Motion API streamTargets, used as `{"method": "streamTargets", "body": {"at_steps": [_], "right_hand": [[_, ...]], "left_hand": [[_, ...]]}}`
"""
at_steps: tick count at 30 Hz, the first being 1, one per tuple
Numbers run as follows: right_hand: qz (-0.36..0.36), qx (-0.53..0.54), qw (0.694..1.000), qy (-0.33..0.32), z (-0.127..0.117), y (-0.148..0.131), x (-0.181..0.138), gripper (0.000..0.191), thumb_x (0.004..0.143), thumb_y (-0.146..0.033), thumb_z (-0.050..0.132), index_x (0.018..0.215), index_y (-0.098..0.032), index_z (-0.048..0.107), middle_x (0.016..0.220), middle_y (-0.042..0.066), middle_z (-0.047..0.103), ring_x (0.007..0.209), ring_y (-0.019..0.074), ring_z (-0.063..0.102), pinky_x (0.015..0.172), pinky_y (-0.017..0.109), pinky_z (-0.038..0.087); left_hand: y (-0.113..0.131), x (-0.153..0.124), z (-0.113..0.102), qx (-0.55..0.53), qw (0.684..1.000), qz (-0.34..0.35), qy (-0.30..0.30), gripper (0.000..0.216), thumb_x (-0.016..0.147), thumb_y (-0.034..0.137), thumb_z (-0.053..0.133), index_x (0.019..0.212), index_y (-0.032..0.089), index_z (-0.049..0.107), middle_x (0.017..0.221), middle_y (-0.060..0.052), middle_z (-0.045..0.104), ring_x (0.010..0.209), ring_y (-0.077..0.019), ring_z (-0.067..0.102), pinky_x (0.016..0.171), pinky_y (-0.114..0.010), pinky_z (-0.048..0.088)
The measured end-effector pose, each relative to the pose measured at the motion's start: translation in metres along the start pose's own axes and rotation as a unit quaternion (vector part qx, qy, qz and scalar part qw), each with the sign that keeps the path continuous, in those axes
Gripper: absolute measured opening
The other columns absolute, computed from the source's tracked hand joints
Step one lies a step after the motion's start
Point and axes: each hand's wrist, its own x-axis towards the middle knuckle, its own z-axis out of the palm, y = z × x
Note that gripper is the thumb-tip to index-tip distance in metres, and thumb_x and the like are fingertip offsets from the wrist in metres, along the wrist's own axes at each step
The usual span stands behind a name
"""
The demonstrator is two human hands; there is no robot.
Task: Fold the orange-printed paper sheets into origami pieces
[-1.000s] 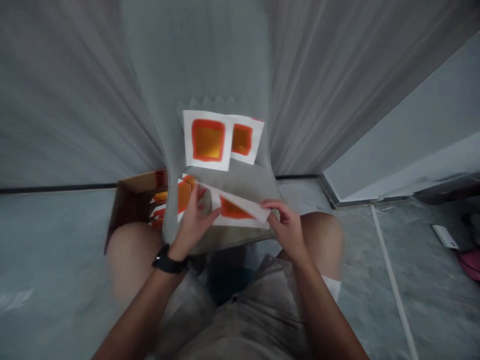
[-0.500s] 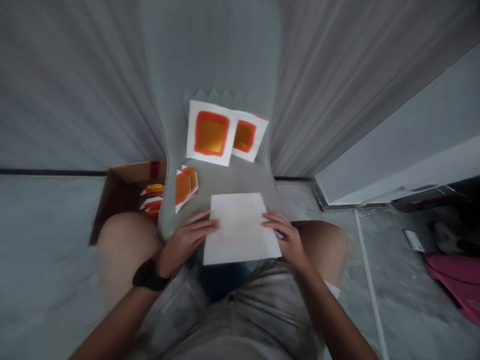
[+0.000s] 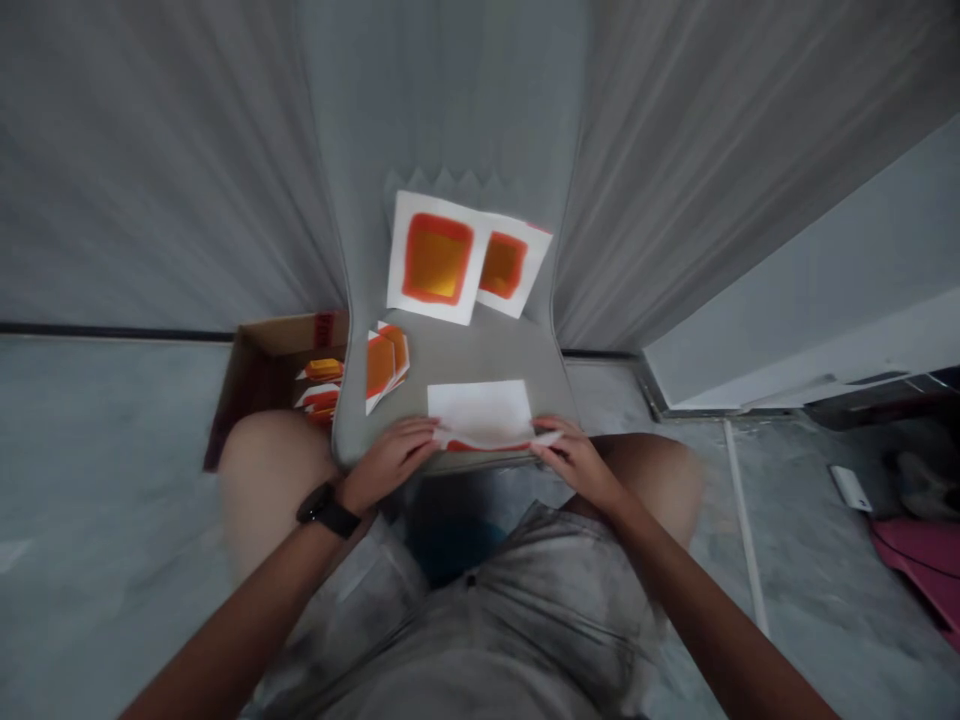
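Note:
A white paper sheet (image 3: pixel 480 410) lies on the near part of a grey chair seat (image 3: pixel 450 350), its near edge lifted so an orange underside shows. My left hand (image 3: pixel 386 462) pinches the sheet's near left corner. My right hand (image 3: pixel 574 458) pinches its near right corner. Two flat sheets with orange squares (image 3: pixel 439 257) lean at the back of the seat. A few folded orange and white pieces (image 3: pixel 385 362) lie on the seat's left side.
A brown cardboard box (image 3: pixel 262 375) with more folded orange pieces stands on the floor left of the chair. Grey curtains hang behind. A white pipe (image 3: pixel 742 520), a small white object (image 3: pixel 851 487) and a pink item (image 3: pixel 922 560) lie on the floor at right.
The sheet went from tilted with orange showing, to flat white side up, and now its near edge is being folded upward. The view shifted slightly.

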Motion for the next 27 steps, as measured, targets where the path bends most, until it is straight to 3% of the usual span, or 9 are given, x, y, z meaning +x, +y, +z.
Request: {"method": "streamTargets", "body": {"at_steps": [3, 6, 8, 12, 16, 21, 27], "right_hand": [[0.091, 0.012, 0.994, 0.060, 0.014, 0.008, 0.023, 0.038, 0.104, -0.048, 0.056, 0.085, -0.023, 0.078, 0.110, 0.010, 0.076, 0.111, 0.0268, 0.067, 0.102, 0.046, 0.054], [0.168, -0.034, 0.979, 0.112, 0.030, 0.014, 0.042, 0.043, 0.098, -0.057, 0.058, 0.079, -0.022, 0.076, 0.107, 0.012, 0.074, 0.105, 0.0282, 0.065, 0.097, 0.045, 0.053], [0.195, -0.065, 0.970, 0.128, 0.038, 0.016, 0.049, 0.041, 0.096, -0.056, 0.060, 0.088, -0.020, 0.077, 0.104, 0.013, 0.074, 0.102, 0.0286, 0.065, 0.096, 0.045, 0.052], [0.220, -0.118, 0.954, 0.165, 0.049, 0.014, 0.050, 0.043, 0.097, -0.051, 0.056, 0.115, -0.016, 0.075, 0.107, 0.014, 0.074, 0.104, 0.0312, 0.063, 0.099, 0.048, 0.049], [0.150, -0.173, 0.958, 0.172, 0.053, 0.000, 0.044, 0.049, 0.105, -0.044, 0.046, 0.139, -0.013, 0.065, 0.134, 0.019, 0.067, 0.122, 0.0331, 0.060, 0.106, 0.051, 0.048], [0.025, -0.258, 0.959, 0.112, 0.062, -0.023, 0.039, 0.045, 0.110, -0.038, 0.042, 0.145, -0.017, 0.063, 0.148, 0.017, 0.062, 0.144, 0.0318, 0.049, 0.123, 0.055, 0.035], [0.019, -0.277, 0.957, 0.084, 0.075, -0.020, 0.035, 0.048, 0.112, -0.040, 0.039, 0.146, -0.016, 0.063, 0.150, 0.017, 0.062, 0.147, 0.0325, 0.048, 0.126, 0.060, 0.029]], "left_hand": [[0.006, 0.007, 0.015, 0.055, 0.991, -0.086, 0.086, 0.034, 0.108, 0.041, 0.049, 0.124, 0.020, 0.070, 0.118, -0.009, 0.076, 0.110, -0.0252, 0.071, 0.101, -0.044, 0.058], [0.010, 0.011, 0.032, 0.137, 0.967, -0.119, 0.177, 0.048, 0.107, 0.033, 0.049, 0.151, 0.015, 0.052, 0.142, -0.017, 0.065, 0.129, -0.0290, 0.064, 0.107, -0.046, 0.056], [0.012, 0.012, 0.037, 0.193, 0.963, -0.070, 0.173, 0.044, 0.106, 0.022, 0.046, 0.148, 0.019, 0.058, 0.153, -0.016, 0.057, 0.145, -0.0299, 0.053, 0.116, -0.049, 0.050], [0.015, 0.011, 0.035, 0.234, 0.969, 0.027, 0.072, 0.039, 0.104, 0.018, 0.048, 0.135, 0.026, 0.070, 0.155, -0.006, 0.060, 0.153, -0.0272, 0.045, 0.128, -0.051, 0.038], [0.018, 0.013, 0.033, 0.253, 0.966, 0.027, 0.037, 0.042, 0.107, 0.028, 0.047, 0.145, 0.022, 0.064, 0.154, -0.007, 0.061, 0.149, -0.0263, 0.050, 0.128, -0.051, 0.038], [0.021, 0.016, 0.037, 0.272, 0.961, 0.017, 0.049, 0.043, 0.108, 0.032, 0.046, 0.146, 0.019, 0.063, 0.156, -0.010, 0.059, 0.150, -0.0270, 0.050, 0.127, -0.051, 0.040], [0.023, 0.016, 0.036, 0.279, 0.959, 0.010, 0.047, 0.043, 0.108, 0.033, 0.046, 0.145, 0.019, 0.064, 0.157, -0.010, 0.057, 0.152, -0.0266, 0.048, 0.129, -0.051, 0.037]]}}
